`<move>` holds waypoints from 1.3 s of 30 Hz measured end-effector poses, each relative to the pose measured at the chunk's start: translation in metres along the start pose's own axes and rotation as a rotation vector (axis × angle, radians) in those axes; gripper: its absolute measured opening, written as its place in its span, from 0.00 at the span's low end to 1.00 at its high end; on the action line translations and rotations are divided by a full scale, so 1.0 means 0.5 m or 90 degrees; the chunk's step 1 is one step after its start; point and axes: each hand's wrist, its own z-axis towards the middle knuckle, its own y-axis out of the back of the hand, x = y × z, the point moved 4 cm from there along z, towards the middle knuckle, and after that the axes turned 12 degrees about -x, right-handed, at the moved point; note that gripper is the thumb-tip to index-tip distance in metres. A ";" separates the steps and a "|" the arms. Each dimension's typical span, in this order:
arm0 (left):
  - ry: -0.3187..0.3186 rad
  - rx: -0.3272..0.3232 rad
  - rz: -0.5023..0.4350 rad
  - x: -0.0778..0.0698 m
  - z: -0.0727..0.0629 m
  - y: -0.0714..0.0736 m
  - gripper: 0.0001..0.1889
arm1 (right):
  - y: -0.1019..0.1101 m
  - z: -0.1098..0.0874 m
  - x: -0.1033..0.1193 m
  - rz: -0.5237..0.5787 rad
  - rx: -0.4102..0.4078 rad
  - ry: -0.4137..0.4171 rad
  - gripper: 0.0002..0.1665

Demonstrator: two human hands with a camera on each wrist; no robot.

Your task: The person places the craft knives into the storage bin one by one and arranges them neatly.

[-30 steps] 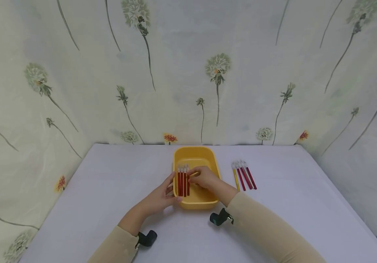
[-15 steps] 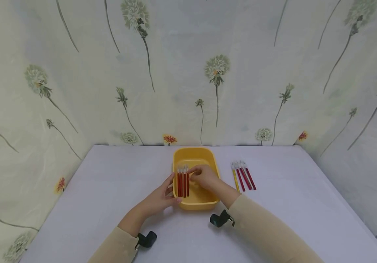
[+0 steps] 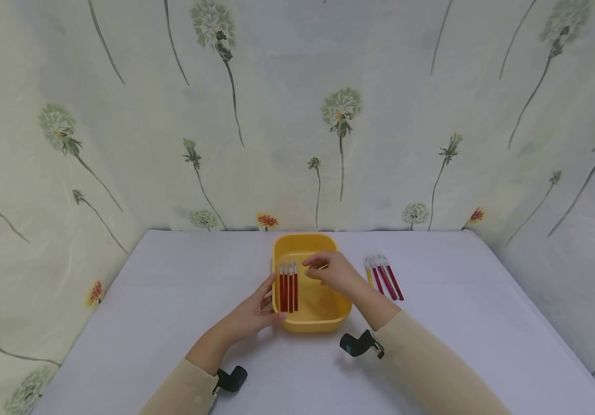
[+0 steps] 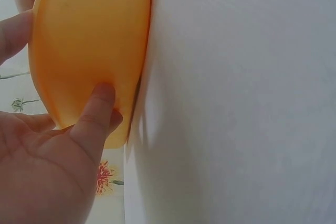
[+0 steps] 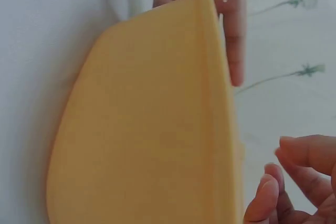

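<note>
A yellow plastic tray (image 3: 323, 305) stands on the table. Along its left side lie several paintbrushes (image 3: 290, 291) with dark red handles and pale tips, side by side and pointing away. My left hand (image 3: 253, 314) holds the tray's left wall, thumb at the rim and fingers against the outer side, as the left wrist view shows on the tray wall (image 4: 94, 40). Over the tray's right half hovers my right hand (image 3: 334, 274), fingers loosely bent and apart from the brushes. The right wrist view shows nothing between its fingertips (image 5: 286, 142).
To the right of the tray, more red-handled paintbrushes (image 3: 395, 282) and a yellow-handled one (image 3: 369, 276) lie in a row, partly behind my right wrist. A white cloth covers the table (image 3: 199, 271). Behind it hangs a flower-printed backdrop (image 3: 277, 115).
My right hand has let go of the rightmost red brush in the tray and moved up and to the right. The left hand keeps its place on the tray.
</note>
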 end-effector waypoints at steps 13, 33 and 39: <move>0.004 -0.001 -0.010 0.002 -0.003 -0.001 0.53 | 0.065 -0.027 0.003 -0.027 -0.008 0.015 0.12; 0.007 0.000 -0.005 0.007 -0.001 -0.001 0.54 | 0.180 -0.051 -0.039 -0.073 -0.054 -0.003 0.19; 0.014 -0.005 -0.006 0.005 0.000 -0.001 0.54 | 0.203 -0.053 -0.063 -0.082 -0.066 -0.001 0.19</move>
